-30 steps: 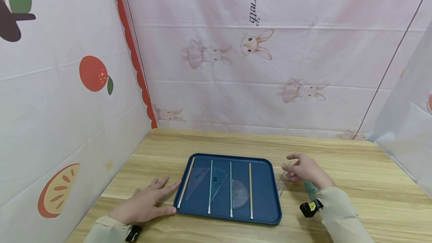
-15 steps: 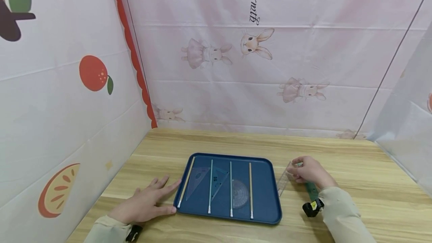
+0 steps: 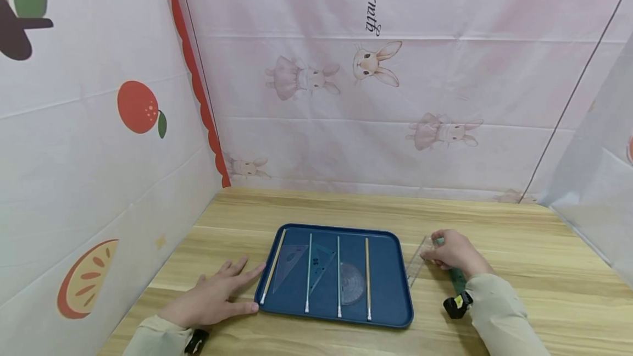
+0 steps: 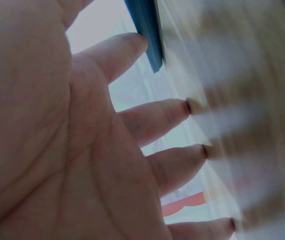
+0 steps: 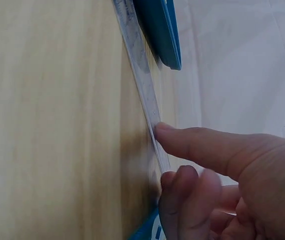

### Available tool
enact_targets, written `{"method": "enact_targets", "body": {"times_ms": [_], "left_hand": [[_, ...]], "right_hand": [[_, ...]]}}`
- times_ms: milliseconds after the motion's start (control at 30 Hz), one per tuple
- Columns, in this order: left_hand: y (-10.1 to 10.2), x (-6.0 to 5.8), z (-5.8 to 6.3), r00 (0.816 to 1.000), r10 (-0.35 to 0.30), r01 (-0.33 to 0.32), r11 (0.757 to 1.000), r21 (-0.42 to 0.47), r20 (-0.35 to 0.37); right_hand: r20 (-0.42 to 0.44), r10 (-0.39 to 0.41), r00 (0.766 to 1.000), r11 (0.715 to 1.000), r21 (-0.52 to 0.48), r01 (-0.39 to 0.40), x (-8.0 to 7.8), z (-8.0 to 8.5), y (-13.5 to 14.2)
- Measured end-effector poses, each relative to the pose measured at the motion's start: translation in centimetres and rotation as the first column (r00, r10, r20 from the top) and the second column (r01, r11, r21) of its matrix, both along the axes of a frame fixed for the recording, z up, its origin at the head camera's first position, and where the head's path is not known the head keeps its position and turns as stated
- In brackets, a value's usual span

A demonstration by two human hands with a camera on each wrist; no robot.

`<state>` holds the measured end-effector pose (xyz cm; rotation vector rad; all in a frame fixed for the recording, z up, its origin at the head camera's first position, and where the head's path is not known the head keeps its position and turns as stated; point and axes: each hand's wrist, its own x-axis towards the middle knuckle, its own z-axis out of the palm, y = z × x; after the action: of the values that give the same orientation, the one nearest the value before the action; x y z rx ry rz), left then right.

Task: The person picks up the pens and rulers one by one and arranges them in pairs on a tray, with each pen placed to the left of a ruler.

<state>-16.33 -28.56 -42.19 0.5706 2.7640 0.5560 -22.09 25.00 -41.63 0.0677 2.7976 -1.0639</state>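
Observation:
My right hand (image 3: 454, 252) pinches the far end of a clear ruler (image 3: 416, 271) between thumb and curled fingers. In the right wrist view the clear ruler (image 5: 141, 75) runs alongside the blue tray (image 5: 157, 27). Under the right hand lies a green ruler-like strip (image 3: 457, 278), partly hidden. Spread out flat, my left hand (image 3: 212, 294) has its thumb and index finger against the left rim of the tray (image 3: 390, 295). The left wrist view shows the left palm (image 4: 97, 165) with nothing in it and fingertips on the tabletop.
On the tray lie several pencils, among them a gold one (image 3: 367, 279) and a green one (image 3: 338, 276). Between them sit a clear set square (image 3: 288, 268), a teal set square (image 3: 321, 265) and a protractor (image 3: 353, 284). Printed cloth walls (image 3: 316, 153) enclose the wooden table (image 3: 544, 268).
My right hand has shifted a little to the right, and its raised fingers have come down and closed on the end of the clear ruler. The left hand and tray stay put.

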Motion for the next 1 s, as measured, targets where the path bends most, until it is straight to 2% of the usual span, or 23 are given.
{"method": "enact_targets", "body": {"times_ms": [367,867,1000], "left_hand": [[-0.04,0.01,0.12,1.000,-0.006,0.006,1.000,-0.002,-0.003],[-0.29,-0.18,-0.08,1.000,-0.030,0.030,1.000,0.002,0.001],[-0.22,-0.09,-0.01,1.000,-0.024,0.024,1.000,0.001,0.007]], "right_hand": [[-0.016,0.054,0.998,0.992,0.111,-0.052,-0.10,0.20,0.46],[-0.009,0.063,0.998,0.998,0.005,-0.062,-0.28,0.39,0.68],[-0.030,0.059,0.998,0.996,-0.066,-0.061,-0.31,0.23,0.66]]}}
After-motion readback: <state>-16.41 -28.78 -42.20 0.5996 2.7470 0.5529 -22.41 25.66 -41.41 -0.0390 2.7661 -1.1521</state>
